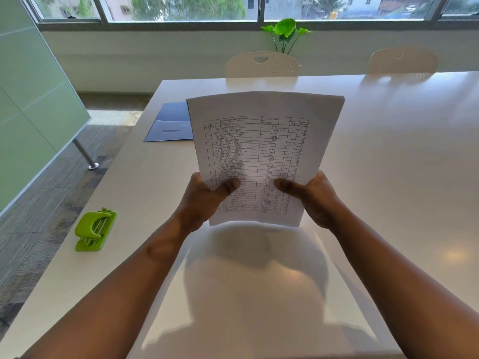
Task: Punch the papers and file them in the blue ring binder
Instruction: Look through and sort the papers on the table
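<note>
A long white table (pixel 388 156) fills most of the view, running from 6 o'clock up toward 12. At 12 o'clock beyond its far edge stand two white chairs (pixel 263 64), with a green plant (pixel 286 32) behind them under the window. At the centre, a stack of papers (pixel 259 156) with a printed table is held upright above the tabletop, its lower edge lifted clear. The blue binder (pixel 169 123) lies flat on the table at about 10 o'clock, partly hidden behind the papers. The left hand (pixel 204 198) grips the stack's lower left edge, thumb on the front; the right hand (pixel 311 198) grips the lower right edge likewise. The green hole punch (pixel 95 230) sits at 8 o'clock near the table's left edge, well apart from the papers.
</note>
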Tool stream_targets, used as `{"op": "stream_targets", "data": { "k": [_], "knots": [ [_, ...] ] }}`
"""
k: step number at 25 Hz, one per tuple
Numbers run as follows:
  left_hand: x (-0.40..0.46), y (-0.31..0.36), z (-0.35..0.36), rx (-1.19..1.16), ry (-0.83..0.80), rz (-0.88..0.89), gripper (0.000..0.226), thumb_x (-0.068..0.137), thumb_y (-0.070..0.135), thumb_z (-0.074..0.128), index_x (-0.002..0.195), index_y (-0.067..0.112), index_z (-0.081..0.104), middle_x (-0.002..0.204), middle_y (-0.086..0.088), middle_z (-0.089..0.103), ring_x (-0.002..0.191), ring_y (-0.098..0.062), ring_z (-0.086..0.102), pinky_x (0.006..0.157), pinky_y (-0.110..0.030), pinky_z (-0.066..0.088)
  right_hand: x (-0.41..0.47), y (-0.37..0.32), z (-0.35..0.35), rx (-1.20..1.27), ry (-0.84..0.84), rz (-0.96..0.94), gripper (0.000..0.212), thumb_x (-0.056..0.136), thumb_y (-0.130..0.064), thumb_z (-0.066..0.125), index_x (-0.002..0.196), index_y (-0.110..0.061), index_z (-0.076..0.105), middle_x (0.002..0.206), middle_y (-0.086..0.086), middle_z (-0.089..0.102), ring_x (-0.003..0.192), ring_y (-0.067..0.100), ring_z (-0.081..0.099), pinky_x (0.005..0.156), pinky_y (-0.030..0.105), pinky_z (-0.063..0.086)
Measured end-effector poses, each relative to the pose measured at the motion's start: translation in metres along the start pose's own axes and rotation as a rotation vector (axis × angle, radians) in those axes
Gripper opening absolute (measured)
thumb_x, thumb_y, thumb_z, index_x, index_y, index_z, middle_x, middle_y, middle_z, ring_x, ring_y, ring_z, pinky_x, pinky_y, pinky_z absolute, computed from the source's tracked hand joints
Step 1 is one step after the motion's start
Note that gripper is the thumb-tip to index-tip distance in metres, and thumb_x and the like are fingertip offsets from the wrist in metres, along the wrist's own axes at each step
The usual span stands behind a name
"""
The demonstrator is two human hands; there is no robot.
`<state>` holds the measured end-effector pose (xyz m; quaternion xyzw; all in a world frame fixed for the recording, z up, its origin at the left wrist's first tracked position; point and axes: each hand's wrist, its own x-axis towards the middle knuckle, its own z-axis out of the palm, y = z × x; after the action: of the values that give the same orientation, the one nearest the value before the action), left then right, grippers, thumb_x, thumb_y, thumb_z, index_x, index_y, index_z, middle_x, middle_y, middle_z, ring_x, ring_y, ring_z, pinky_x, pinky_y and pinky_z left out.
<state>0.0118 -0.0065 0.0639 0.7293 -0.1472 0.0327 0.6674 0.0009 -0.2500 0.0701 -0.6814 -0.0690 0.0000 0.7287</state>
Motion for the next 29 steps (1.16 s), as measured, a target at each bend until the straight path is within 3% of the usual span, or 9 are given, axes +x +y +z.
{"op": "stream_targets", "data": {
  "k": [8,14,17,22,24,27,29],
  "knots": [
    [0.001,-0.006,0.001,-0.035,-0.006,-0.027,0.031,0.094,0.011,0.071,0.113,0.036,0.072,0.114,0.008,0.076,0.108,-0.017,0.07,0.087,-0.037,0.061,0.002,0.005,-0.002,-0.007,0.019,0.041,0.03,0.082,0.0,0.079,0.098,-0.025,0.076,0.102,-0.001,0.08,0.097,0.02,0.076,0.092,0.045,0.06],
    [0.002,-0.002,0.002,-0.037,0.04,-0.079,0.023,0.093,0.01,0.071,0.107,0.029,0.073,0.099,0.015,0.078,0.093,-0.008,0.073,0.077,-0.026,0.06,0.006,0.007,-0.002,-0.033,0.029,0.061,0.026,0.084,-0.002,0.079,0.1,-0.022,0.077,0.104,0.004,0.08,0.099,0.026,0.076,0.092,0.05,0.06],
    [0.004,0.001,-0.001,-0.071,0.059,-0.171,0.016,0.094,0.016,0.071,0.107,0.026,0.073,0.1,0.008,0.079,0.092,-0.014,0.075,0.076,-0.03,0.062,0.007,0.006,-0.001,-0.053,0.018,0.066,0.016,0.091,-0.014,0.074,0.104,-0.023,0.075,0.103,0.0,0.08,0.098,0.024,0.076,0.09,0.047,0.062],
    [0.002,-0.005,-0.012,-0.107,0.0,-0.376,0.031,0.092,0.022,0.073,0.122,0.016,0.07,0.114,-0.006,0.076,0.106,-0.031,0.073,0.092,-0.053,0.059,0.005,0.008,0.0,0.006,-0.009,0.14,0.016,0.097,-0.025,0.065,0.11,-0.017,0.072,0.105,0.004,0.078,0.098,0.029,0.075,0.087,0.048,0.062],
    [-0.001,-0.007,-0.015,-0.123,-0.007,-0.443,0.032,0.091,0.019,0.074,0.122,0.014,0.07,0.113,-0.007,0.077,0.106,-0.032,0.073,0.089,-0.05,0.06,0.003,0.011,0.001,0.022,-0.04,0.173,0.019,0.098,-0.024,0.064,0.112,-0.013,0.071,0.106,0.006,0.078,0.098,0.029,0.075,0.084,0.045,0.063],
    [-0.005,-0.007,-0.018,-0.186,0.005,-0.57,0.027,0.089,0.007,0.073,0.116,0.008,0.071,0.106,-0.009,0.079,0.097,-0.029,0.076,0.072,-0.039,0.063,0.002,0.021,0.004,-0.007,-0.072,0.208,0.022,0.099,-0.023,0.063,0.112,-0.006,0.071,0.108,0.011,0.078,0.098,0.032,0.076,0.083,0.046,0.063],
    [-0.009,-0.011,-0.021,-0.196,-0.01,-0.644,0.026,0.089,0.005,0.073,0.115,0.007,0.071,0.106,-0.011,0.079,0.097,-0.03,0.076,0.075,-0.043,0.062,0.001,0.03,0.008,-0.042,-0.092,0.211,0.024,0.101,-0.023,0.061,0.11,-0.003,0.071,0.106,0.012,0.078,0.098,0.032,0.076,0.081,0.044,0.063]
  ]
}}
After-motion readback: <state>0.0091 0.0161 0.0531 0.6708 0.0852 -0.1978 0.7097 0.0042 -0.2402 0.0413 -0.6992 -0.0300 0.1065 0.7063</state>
